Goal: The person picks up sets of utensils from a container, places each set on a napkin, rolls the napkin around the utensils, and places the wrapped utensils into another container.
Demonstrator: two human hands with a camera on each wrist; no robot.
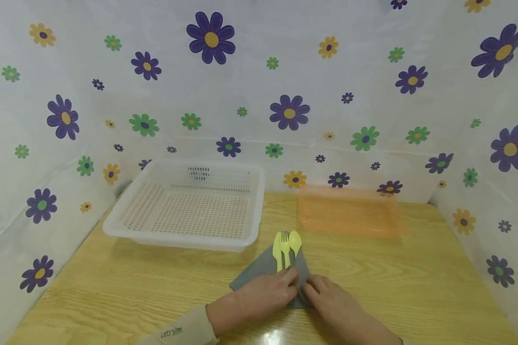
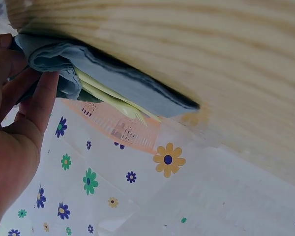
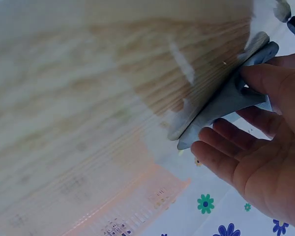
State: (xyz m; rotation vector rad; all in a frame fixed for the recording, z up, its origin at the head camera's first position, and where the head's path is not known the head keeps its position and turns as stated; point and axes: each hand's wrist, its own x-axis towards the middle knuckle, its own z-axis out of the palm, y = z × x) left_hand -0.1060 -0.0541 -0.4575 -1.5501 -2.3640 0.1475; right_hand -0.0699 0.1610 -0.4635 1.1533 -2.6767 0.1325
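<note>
A grey-blue cloth napkin (image 1: 254, 274) lies on the wooden table, partly folded over. On it, side by side, are a yellow plastic knife (image 1: 277, 251), a fork (image 1: 285, 247) and a spoon (image 1: 295, 242), their heads pointing away from me and their handles hidden by cloth and hand. My left hand (image 1: 269, 294) holds the folded cloth near the handles; in the left wrist view the napkin (image 2: 123, 81) wraps over the cutlery. My right hand (image 1: 334, 302) pinches the right edge; its thumb presses the napkin (image 3: 226, 101) in the right wrist view.
A white perforated basket (image 1: 185, 242) stands at the back left of the table (image 1: 125, 287). At the back right is a shallow orange basket (image 1: 349, 231). A flower-patterned sheet (image 1: 250, 86) hangs behind and along both sides.
</note>
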